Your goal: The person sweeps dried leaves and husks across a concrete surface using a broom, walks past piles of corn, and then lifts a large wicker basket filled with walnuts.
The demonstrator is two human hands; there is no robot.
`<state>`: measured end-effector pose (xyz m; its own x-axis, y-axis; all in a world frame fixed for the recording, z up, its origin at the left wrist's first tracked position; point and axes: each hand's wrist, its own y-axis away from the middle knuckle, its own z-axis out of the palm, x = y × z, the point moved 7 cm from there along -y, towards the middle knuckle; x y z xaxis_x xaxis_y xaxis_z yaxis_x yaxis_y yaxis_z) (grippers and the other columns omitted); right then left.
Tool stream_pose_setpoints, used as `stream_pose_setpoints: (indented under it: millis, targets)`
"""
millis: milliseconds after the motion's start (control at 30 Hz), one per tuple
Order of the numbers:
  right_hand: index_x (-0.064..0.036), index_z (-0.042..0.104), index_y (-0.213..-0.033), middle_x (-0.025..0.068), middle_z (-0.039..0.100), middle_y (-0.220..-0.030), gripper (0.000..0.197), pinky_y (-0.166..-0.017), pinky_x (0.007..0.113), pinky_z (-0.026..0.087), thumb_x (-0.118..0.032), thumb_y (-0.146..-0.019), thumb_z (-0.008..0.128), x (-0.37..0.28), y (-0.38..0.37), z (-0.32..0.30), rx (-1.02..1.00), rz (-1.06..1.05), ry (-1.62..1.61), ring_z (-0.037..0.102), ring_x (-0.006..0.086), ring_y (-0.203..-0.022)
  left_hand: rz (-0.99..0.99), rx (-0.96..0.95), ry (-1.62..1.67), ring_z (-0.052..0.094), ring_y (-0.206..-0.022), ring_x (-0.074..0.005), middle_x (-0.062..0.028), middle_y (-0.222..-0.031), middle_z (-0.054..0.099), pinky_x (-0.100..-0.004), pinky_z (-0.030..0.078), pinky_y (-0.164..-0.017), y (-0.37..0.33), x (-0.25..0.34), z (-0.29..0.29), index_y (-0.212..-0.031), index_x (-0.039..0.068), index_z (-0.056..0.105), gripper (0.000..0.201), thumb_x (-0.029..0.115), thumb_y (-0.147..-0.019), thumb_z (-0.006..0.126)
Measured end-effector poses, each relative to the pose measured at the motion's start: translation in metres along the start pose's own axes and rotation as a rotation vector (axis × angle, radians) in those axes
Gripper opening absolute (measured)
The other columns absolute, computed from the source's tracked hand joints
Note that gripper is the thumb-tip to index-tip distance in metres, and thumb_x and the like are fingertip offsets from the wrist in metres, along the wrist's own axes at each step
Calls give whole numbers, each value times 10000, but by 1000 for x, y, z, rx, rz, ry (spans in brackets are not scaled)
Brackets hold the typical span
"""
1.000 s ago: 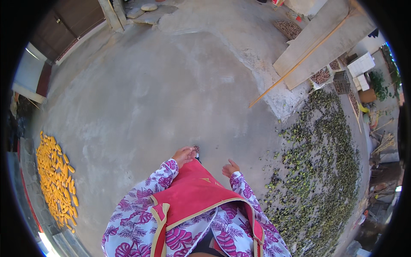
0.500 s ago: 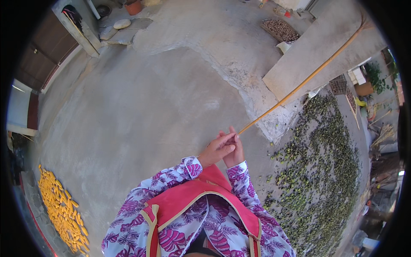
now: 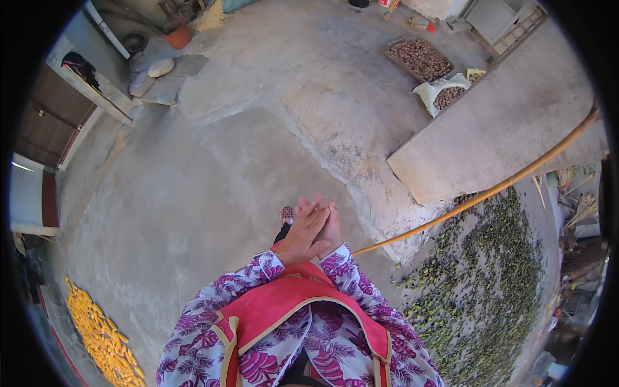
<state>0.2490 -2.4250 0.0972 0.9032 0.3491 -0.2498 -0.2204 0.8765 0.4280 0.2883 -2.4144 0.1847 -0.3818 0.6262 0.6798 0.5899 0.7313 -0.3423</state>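
In front of my red apron (image 3: 277, 303), my left hand (image 3: 304, 235) and my right hand (image 3: 332, 233) lie palm against palm. Their fingers are stretched out, the tips slightly blurred, and nothing shows between them. A long thin wooden pole (image 3: 483, 195) slants down from the right and passes out of sight at my right sleeve (image 3: 342, 261). Neither hand's fingers are round the pole. What supports its lower end is hidden behind my arm and apron. One patterned shoe (image 3: 287, 214) shows just beyond my hands.
Yellow corn cobs (image 3: 103, 332) lie heaped at the left. Green and dark small fruits or husks (image 3: 477, 297) cover the ground at the right. Beyond the concrete slab (image 3: 490, 122) stand a tray of brown nuts (image 3: 422, 59) and a white sack (image 3: 431, 97). An orange pot (image 3: 176, 33) is far left.
My fingers were near the pole's lower end; now both palms are together, with the pole beside my right wrist. The view has shifted forward and a shoe has come into sight.
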Motion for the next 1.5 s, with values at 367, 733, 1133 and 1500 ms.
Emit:
stream_pose_setpoints:
  millis: [367, 733, 1133, 1500]
  targets:
    - [26, 126, -1227, 168, 153, -1278, 535, -962, 304, 125, -248, -823, 346, -189, -224, 144, -66, -386, 903, 151, 230, -1187, -414, 230, 881, 274, -1120, -215, -116, -1201, 317, -288, 195, -920, -304, -203, -55, -1178, 56, 317, 435, 298, -819, 350]
    - [38, 269, -1178, 196, 240, -1240, 453, -960, 336, 106, -201, -807, 369, -406, -406, 155, 53, -676, 1357, 169, 283, -1181, -901, 147, 1636, 269, -1055, -176, -68, -1180, 270, -293, 226, -861, -531, -305, 32, -1227, 110, 186, 523, 363, -805, 363]
    - [53, 275, -1169, 187, 317, -1197, 450, -930, 301, 201, -199, -811, 378, -562, -564, 249, -169, -532, 1235, 268, 256, -1142, -788, 157, 1447, 134, -1176, -224, -70, -1303, 102, -321, 132, -951, -756, -388, -14, -1253, 80, 127, 581, 425, -817, 298]
    - [38, 281, -1172, 167, 442, -1079, 455, -820, 264, 331, -205, -807, 403, -674, -790, 358, -123, -392, 1319, 432, 204, -997, -776, 68, 1470, 275, -1105, -218, -102, -1212, 273, -330, 270, -892, -961, -547, -97, -1193, 11, 247, 544, 388, -812, 341]
